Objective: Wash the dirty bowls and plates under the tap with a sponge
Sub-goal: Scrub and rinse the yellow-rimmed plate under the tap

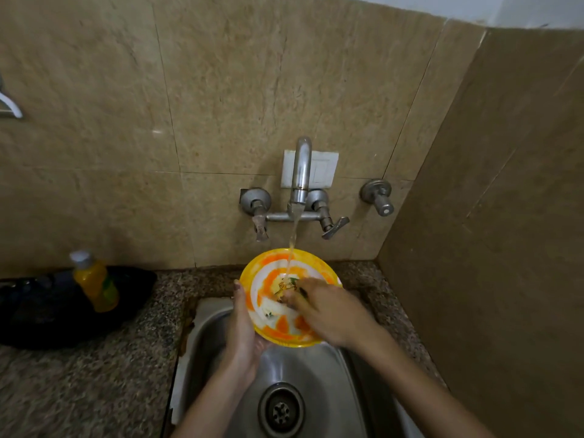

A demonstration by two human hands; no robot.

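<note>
A person's left hand (241, 330) gripped the left rim of a yellow-and-orange plate (316, 267), held tilted over the far edge of the sink (319, 371) near the table's (94, 374) back edge, under water running from the tap (301, 172). The right hand (328, 311), fingers curled, pressed a sponge (284, 285) against the plate's centre.

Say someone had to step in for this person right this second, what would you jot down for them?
Left hand: holds the yellow and orange bowl by its rim, tilted over the sink.
Right hand: presses what looks like a sponge inside the bowl.
Tap runs; water lands in the bowl.
Done: scrubbing under way; food bits show inside.
Left: finish scrubbing, rinse it. No other dishes in view.
</note>
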